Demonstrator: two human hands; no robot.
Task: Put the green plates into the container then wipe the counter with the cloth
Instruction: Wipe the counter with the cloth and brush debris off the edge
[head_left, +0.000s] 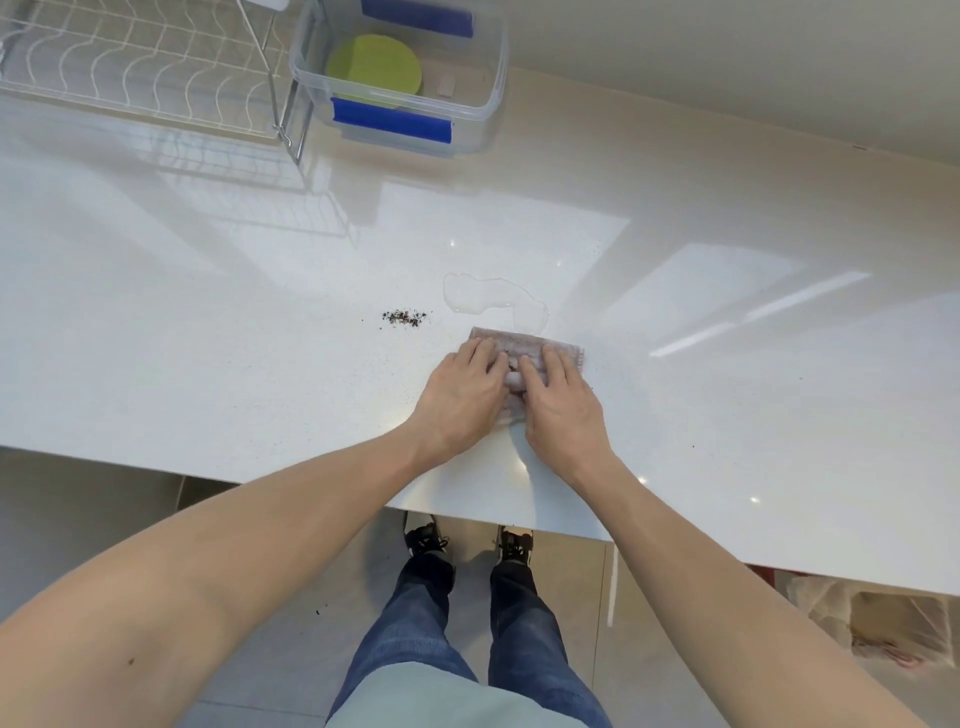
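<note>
Green plates (374, 70) lie stacked inside a clear plastic container (493, 78) with blue clips at the back of the white counter (208, 338). A folded pinkish-grey cloth (519, 343) rests flat on the counter near the front edge. My left hand (460, 400) and my right hand (561, 405) both press down on it side by side, fingers spread over the fabric. A puddle of clear water (488, 296) touches the cloth's far edge. A small scatter of dark crumbs (405, 317) lies to the left of the cloth.
A white wire dish rack (135, 67) stands at the back left, next to the container. The counter's front edge runs just behind my wrists. Below it are the floor, my legs and shoes, and a plastic-wrapped bundle (872, 629) at the lower right.
</note>
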